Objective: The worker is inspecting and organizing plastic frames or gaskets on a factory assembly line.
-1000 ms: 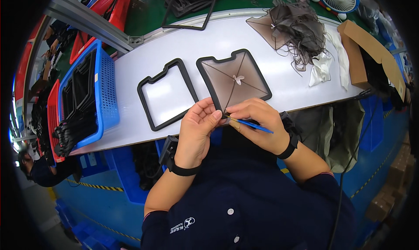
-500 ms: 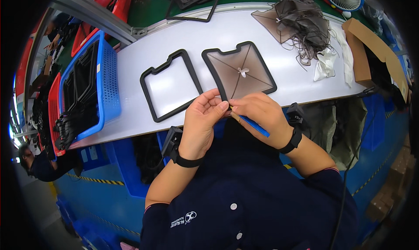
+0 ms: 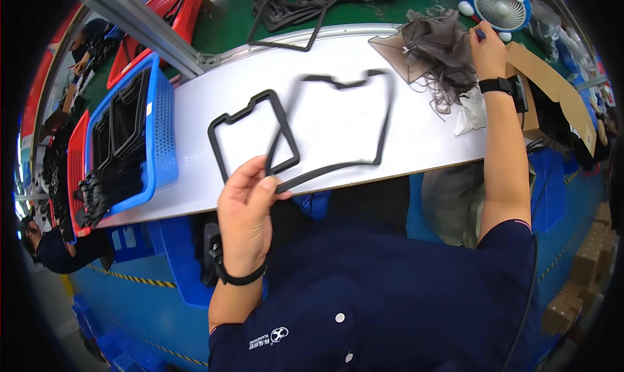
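Note:
My left hand point(image 3: 244, 209) pinches a thin black notched frame point(image 3: 325, 170) by its near left corner, between thumb and fingers. That frame is lifted and blurred by motion, with no brown sheet inside it. A second black notched frame point(image 3: 216, 148) lies flat on the white table, partly behind the held one. Far to the right, my right hand point(image 3: 489, 50) is closed around a small blue-handled tool point(image 3: 480, 35), mostly hidden by the fingers. This hand is beside a heap of crumpled brown translucent sheets and strips point(image 3: 442, 44) at the table's far right.
A blue basket point(image 3: 162, 131) full of black frames stands at the left. White cloth point(image 3: 470, 112) and a cardboard box point(image 3: 552, 79) are at the right, below a small fan point(image 3: 500, 8). Beyond the table's metal edge lie more black frames point(image 3: 286, 44). A person sits far left.
My right hand has left the frame's corner and swung far right, toward the heap. My left hand has lowered leftward with the frame. The brown sheet is gone from the frame.

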### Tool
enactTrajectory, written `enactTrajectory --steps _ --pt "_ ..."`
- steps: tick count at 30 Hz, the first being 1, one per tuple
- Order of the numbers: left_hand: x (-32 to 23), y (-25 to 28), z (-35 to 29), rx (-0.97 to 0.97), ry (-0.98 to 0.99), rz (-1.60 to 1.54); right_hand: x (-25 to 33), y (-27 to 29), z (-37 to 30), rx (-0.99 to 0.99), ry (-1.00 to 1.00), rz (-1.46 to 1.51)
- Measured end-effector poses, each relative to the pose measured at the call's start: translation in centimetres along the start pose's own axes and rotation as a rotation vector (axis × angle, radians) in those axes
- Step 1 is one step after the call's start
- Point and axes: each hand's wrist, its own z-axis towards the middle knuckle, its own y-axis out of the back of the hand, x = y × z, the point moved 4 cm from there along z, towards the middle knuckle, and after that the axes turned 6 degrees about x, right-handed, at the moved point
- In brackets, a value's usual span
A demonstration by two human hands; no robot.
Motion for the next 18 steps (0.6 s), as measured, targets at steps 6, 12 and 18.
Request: enactTrajectory --steps 6,12,18 --pt "-2.6 -2.8 0.6 0.084 -0.178 0.217 -3.1 0.5 0.0 0.037 -0.049 -0.048" --pt "1.6 -9.7 2.6 0.450 -0.310 0.812 8.8 5.8 -6.1 0.031 -0.134 0.276" --pt "4.7 -10.1 4.4 0.355 -0.449 1.237 13.3 5.5 -14.4 0.245 -0.170 0.406"
